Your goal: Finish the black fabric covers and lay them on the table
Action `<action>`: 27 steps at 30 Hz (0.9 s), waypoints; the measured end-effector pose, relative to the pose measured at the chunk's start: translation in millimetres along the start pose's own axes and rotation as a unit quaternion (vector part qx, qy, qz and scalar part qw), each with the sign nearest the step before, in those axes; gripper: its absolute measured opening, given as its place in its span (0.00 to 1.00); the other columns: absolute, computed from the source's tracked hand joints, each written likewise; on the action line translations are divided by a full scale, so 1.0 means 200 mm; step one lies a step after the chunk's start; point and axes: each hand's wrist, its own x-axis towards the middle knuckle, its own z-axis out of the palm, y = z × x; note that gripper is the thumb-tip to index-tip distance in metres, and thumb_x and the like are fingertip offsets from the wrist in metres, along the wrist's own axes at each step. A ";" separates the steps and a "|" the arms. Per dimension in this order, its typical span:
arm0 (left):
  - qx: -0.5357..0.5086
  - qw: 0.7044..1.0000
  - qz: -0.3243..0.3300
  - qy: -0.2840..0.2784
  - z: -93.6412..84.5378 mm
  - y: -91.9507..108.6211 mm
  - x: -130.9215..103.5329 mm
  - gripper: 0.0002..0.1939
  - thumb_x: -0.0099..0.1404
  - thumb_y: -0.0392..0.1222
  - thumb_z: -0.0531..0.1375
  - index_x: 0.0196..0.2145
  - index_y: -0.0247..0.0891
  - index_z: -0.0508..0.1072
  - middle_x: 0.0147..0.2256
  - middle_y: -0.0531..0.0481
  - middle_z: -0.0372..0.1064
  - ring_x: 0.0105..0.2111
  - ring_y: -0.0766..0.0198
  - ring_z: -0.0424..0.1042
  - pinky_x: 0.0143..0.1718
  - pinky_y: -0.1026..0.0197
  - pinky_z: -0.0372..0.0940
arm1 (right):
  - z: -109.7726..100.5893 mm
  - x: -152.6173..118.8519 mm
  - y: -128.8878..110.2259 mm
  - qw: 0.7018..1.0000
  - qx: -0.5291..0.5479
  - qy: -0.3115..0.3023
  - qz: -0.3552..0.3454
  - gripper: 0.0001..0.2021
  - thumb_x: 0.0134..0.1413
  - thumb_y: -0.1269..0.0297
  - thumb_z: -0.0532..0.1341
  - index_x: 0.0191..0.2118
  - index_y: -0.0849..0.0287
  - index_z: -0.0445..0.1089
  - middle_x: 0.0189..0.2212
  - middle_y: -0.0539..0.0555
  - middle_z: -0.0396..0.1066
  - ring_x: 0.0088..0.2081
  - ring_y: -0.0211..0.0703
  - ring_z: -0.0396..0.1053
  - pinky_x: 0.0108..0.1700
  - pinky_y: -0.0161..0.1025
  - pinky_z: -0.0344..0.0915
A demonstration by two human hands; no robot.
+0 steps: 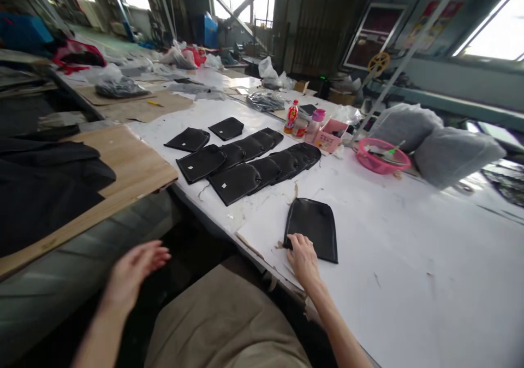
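Observation:
My right hand (pixel 303 257) rests on the lower left corner of a black leather-like cover (pixel 317 223), its fingers bent together over the edge. That cover lies flat on the white tabletop (pixel 393 237). My left hand (pixel 137 267), a little blurred, is in the air over the gap between the two tables, with fingers stretched out and nothing in them. Farther up the white table, similar black covers lie in overlapping rows, a near row (pixel 235 182) and a row (pixel 200 163) behind it. Two more covers (pixel 188 138) lie apart at the far left. Some carry small white labels.
At left, a wooden board (pixel 139 166) bears dark cloth (pixel 49 177). Beyond the rows stand a red-labelled bottle (pixel 291 116), a can (pixel 300 128), a pink-capped jar (pixel 316 125) and a pink box (pixel 329 136). A pink basket (pixel 380 163) sits beside stuffed plastic bags (pixel 454 152).

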 end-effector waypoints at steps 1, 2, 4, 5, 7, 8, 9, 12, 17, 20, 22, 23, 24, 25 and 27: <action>0.003 1.000 -0.014 -0.003 0.08 -0.09 -0.05 0.25 0.44 0.65 0.70 0.32 0.45 0.77 0.28 0.50 0.79 0.29 0.54 0.77 0.31 0.56 0.72 | 0.00 0.01 0.01 1.000 -0.002 -0.007 -0.007 0.17 0.53 0.78 0.56 0.47 0.57 0.71 0.44 0.61 0.74 0.46 0.57 0.70 0.48 0.49 0.65; 0.008 0.998 -0.040 -0.052 0.17 -0.18 -0.11 0.25 0.44 0.63 0.71 0.33 0.44 0.78 0.30 0.46 0.79 0.30 0.53 0.78 0.32 0.55 0.72 | 0.00 0.03 0.01 1.000 0.003 -0.009 -0.013 0.16 0.53 0.77 0.56 0.46 0.58 0.72 0.42 0.60 0.75 0.44 0.56 0.70 0.46 0.48 0.65; -0.009 0.987 -0.083 -0.136 0.35 -0.32 -0.23 0.26 0.48 0.63 0.70 0.35 0.39 0.78 0.31 0.45 0.78 0.30 0.54 0.77 0.32 0.55 0.71 | -0.01 0.05 0.01 0.999 0.030 -0.001 -0.021 0.14 0.54 0.76 0.55 0.43 0.58 0.72 0.38 0.59 0.75 0.42 0.54 0.71 0.44 0.45 0.66; -0.023 0.981 -0.094 -0.170 0.43 -0.37 -0.29 0.27 0.50 0.63 0.69 0.36 0.37 0.77 0.31 0.44 0.78 0.29 0.56 0.77 0.31 0.57 0.70 | -0.02 0.06 0.00 0.998 0.052 0.003 -0.024 0.12 0.54 0.76 0.55 0.41 0.58 0.73 0.37 0.58 0.75 0.41 0.53 0.71 0.43 0.44 0.66; -0.043 0.967 -0.096 -0.232 0.54 -0.41 -0.38 0.25 0.55 0.60 0.68 0.39 0.35 0.76 0.32 0.44 0.77 0.29 0.58 0.77 0.31 0.59 0.68 | -0.02 0.05 -0.06 0.993 0.113 0.005 -0.023 0.10 0.55 0.74 0.55 0.39 0.57 0.72 0.35 0.57 0.75 0.39 0.51 0.72 0.42 0.43 0.66; -0.052 0.962 -0.093 -0.250 0.58 -0.41 -0.42 0.24 0.57 0.58 0.68 0.42 0.36 0.75 0.34 0.44 0.77 0.30 0.58 0.77 0.31 0.59 0.68 | -0.02 0.03 -0.11 0.988 0.152 0.000 -0.020 0.09 0.56 0.72 0.55 0.38 0.57 0.72 0.35 0.56 0.75 0.38 0.50 0.72 0.42 0.43 0.66; -0.062 0.959 -0.088 -0.262 0.62 -0.40 -0.44 0.24 0.57 0.54 0.68 0.45 0.36 0.74 0.36 0.44 0.77 0.32 0.58 0.77 0.33 0.59 0.69 | -0.02 0.01 -0.18 0.980 0.197 -0.009 -0.014 0.08 0.56 0.71 0.56 0.38 0.57 0.72 0.35 0.55 0.75 0.37 0.48 0.73 0.40 0.42 0.67; -0.099 0.954 -0.051 -0.279 0.68 -0.35 -0.49 0.33 0.54 0.44 0.72 0.56 0.41 0.69 0.48 0.41 0.75 0.44 0.53 0.77 0.42 0.56 0.71 | 0.00 -0.08 -0.42 0.940 0.335 -0.060 0.020 0.05 0.56 0.67 0.58 0.38 0.55 0.71 0.29 0.50 0.74 0.29 0.44 0.71 0.34 0.38 0.66; -0.124 0.983 -0.029 -0.131 0.68 -0.33 -0.50 0.25 0.53 0.37 0.68 0.50 0.39 0.74 0.49 0.41 0.76 0.50 0.51 0.75 0.52 0.53 0.68 | -0.02 -0.18 -0.69 0.862 0.486 -0.140 0.028 0.09 0.56 0.67 0.61 0.44 0.56 0.70 0.32 0.51 0.76 0.32 0.44 0.75 0.33 0.36 0.69; -0.167 0.983 -0.060 -0.051 0.60 -0.34 -0.49 0.24 0.52 0.38 0.68 0.49 0.38 0.75 0.49 0.43 0.77 0.50 0.52 0.74 0.51 0.55 0.68 | -0.07 -0.17 -0.68 0.864 0.463 -0.171 -0.096 0.11 0.61 0.64 0.61 0.48 0.54 0.72 0.40 0.54 0.78 0.40 0.46 0.76 0.43 0.39 0.70; -0.177 0.980 -0.088 -0.026 0.52 -0.36 -0.50 0.23 0.51 0.39 0.69 0.46 0.36 0.76 0.46 0.43 0.78 0.47 0.52 0.76 0.48 0.56 0.69 | -0.11 -0.14 -0.63 0.902 0.385 -0.133 -0.141 0.08 0.65 0.61 0.59 0.40 0.53 0.74 0.37 0.54 0.78 0.41 0.48 0.75 0.46 0.43 0.67; -0.175 0.979 -0.099 -0.014 0.48 -0.36 -0.51 0.22 0.50 0.40 0.70 0.44 0.35 0.77 0.44 0.43 0.79 0.44 0.53 0.77 0.46 0.56 0.70 | -0.12 -0.11 -0.59 0.915 0.363 -0.112 -0.137 0.10 0.66 0.59 0.58 0.35 0.54 0.74 0.34 0.55 0.77 0.39 0.47 0.74 0.46 0.43 0.66; -0.172 0.979 -0.104 -0.004 0.44 -0.37 -0.52 0.20 0.50 0.41 0.70 0.42 0.35 0.77 0.42 0.44 0.79 0.41 0.53 0.77 0.44 0.56 0.70 | -0.12 -0.09 -0.56 0.922 0.358 -0.090 -0.117 0.12 0.66 0.58 0.58 0.32 0.54 0.72 0.33 0.55 0.76 0.37 0.47 0.73 0.44 0.43 0.66; -0.169 0.980 -0.102 0.007 0.41 -0.38 -0.54 0.18 0.51 0.42 0.69 0.40 0.34 0.78 0.40 0.44 0.80 0.40 0.54 0.77 0.43 0.56 0.70 | -0.12 -0.06 -0.53 0.925 0.365 -0.064 -0.086 0.11 0.65 0.57 0.59 0.31 0.55 0.71 0.33 0.54 0.75 0.37 0.46 0.73 0.43 0.42 0.67; -0.153 0.984 -0.084 0.023 0.36 -0.39 -0.56 0.17 0.53 0.43 0.69 0.40 0.35 0.78 0.40 0.45 0.80 0.39 0.55 0.77 0.44 0.56 0.70 | -0.09 -0.01 -0.48 0.926 0.376 0.004 -0.015 0.10 0.59 0.54 0.64 0.33 0.55 0.69 0.37 0.56 0.74 0.41 0.49 0.72 0.46 0.45 0.67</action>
